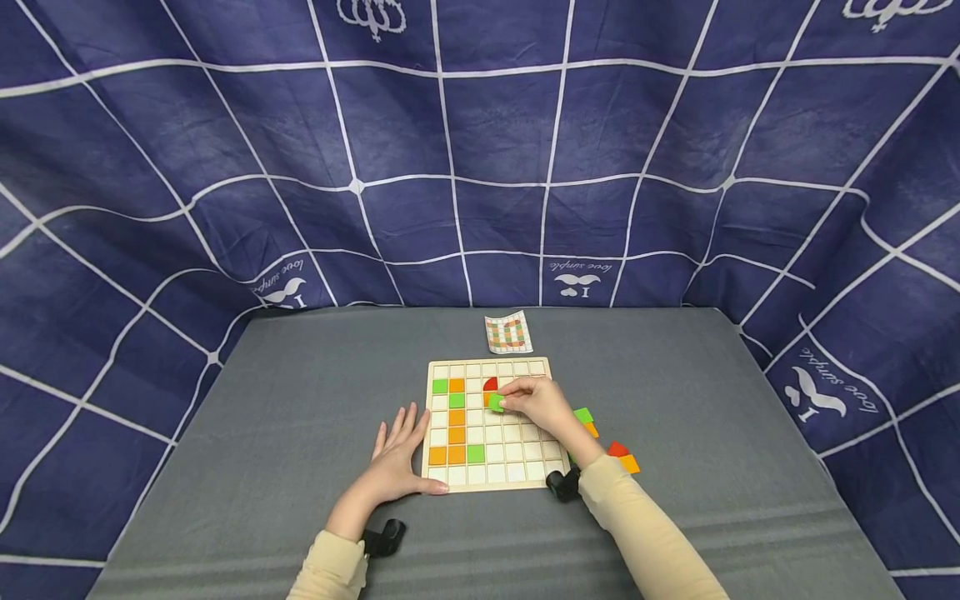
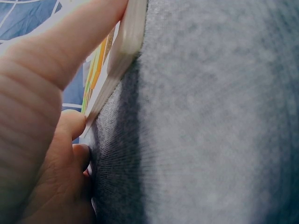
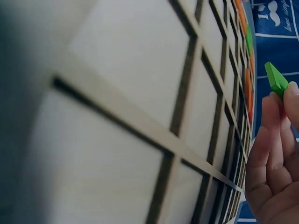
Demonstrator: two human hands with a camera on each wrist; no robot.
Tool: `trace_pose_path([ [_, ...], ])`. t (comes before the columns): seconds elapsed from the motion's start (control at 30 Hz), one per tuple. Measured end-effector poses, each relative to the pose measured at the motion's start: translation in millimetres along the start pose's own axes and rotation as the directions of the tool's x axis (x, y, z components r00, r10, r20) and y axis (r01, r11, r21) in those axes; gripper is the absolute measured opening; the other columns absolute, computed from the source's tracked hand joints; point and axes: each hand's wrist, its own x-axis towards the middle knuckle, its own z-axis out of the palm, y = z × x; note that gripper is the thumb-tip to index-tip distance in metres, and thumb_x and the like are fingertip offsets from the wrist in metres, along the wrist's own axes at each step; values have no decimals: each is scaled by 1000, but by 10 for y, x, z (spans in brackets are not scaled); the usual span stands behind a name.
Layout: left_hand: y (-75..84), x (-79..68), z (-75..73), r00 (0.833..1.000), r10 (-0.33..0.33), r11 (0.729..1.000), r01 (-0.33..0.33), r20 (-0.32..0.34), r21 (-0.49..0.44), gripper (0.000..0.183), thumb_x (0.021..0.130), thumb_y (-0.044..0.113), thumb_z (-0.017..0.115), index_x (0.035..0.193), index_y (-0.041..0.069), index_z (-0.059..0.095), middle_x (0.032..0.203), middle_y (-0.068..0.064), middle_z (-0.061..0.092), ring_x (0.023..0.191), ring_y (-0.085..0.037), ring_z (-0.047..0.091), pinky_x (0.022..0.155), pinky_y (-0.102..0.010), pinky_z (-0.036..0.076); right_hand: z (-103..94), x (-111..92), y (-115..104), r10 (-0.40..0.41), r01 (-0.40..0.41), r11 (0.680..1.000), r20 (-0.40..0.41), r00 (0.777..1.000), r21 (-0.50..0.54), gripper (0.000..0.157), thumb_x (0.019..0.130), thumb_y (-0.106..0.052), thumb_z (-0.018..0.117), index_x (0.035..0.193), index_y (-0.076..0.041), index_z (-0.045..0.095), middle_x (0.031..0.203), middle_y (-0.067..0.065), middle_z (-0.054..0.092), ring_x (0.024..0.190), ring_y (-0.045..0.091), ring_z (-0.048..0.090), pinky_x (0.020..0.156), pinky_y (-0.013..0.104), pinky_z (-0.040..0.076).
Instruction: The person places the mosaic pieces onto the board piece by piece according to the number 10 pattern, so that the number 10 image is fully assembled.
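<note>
Board (image 1: 514, 451): gridded, on grey tabletop (image 1: 300, 392). Green tile (image 1: 496, 403): just over board, pinched by right hand's (image 1: 542, 403) grip. Left hand (image 1: 397, 463): grip spread, touching board's left edge. Card (image 1: 508, 333): beyond board.

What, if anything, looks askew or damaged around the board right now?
Only the pattern card beyond the board looks slightly askew: its edges aren't square with the board's. I see no damage.
</note>
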Motion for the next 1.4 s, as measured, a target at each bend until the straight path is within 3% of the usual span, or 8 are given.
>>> trace_pose_path([
  [0.47,0,13,-8,1000,-5,1000,4,5,5,131,58,48,93,157,5,18,165,-21,5,153,-40,-2,120,-61,-7,58,-3,-16,-34,40,987,42,999,-157,10,85,-11,77,94,-14,79,86,0,74,73,7,62,70,24,53],
  [0.83,0,29,-6,1000,-2,1000,2,3,8,131,59,49,93,157,4,18,165,-21,5,153,-40,-2,120,-61,-7,107,11,-12,-79,88,958,47,996,-271,5,83,-12,78,86,-15,79,83,-1,74,70,6,60,69,25,51],
  [1.1,7,28,-6,1000,-10,1000,10,2,12,132,58,49,93,157,4,18,165,-21,6,153,-40,-2,120,-61,-7,132,-4,-53,-130,130,939,24,991,-317,6,80,-8,80,79,-12,76,79,-1,68,68,6,56,63,22,49],
  [1.4,-1,10,-5,1000,-13,1000,13,11,14,131,59,49,92,157,5,18,165,-20,5,153,-40,-3,120,-61,-7,156,-17,-35,-107,116,940,47,993,-321,6,81,-6,79,79,-10,74,77,-1,67,67,6,57,63,20,49],
])
